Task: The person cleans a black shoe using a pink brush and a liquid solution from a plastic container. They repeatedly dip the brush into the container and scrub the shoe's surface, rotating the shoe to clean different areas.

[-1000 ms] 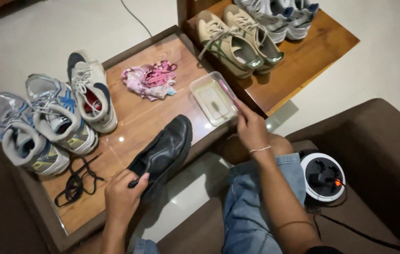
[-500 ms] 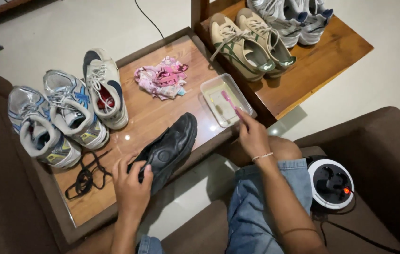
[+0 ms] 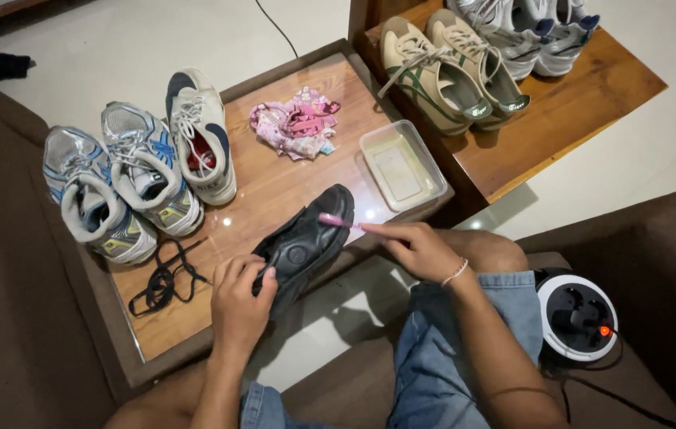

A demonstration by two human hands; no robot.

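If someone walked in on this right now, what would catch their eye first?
Probably the black shoe at the near edge of the wooden table, gripped by the left hand while the right hand holds a pink toothbrush against it. Next, the sneakers lined up on the table's left side, and the pink cloth beside a clear plastic tub.

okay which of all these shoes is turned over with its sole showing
The black shoe, gripped by the left hand and met by the pink toothbrush in the right hand. All other shoes stand upright.
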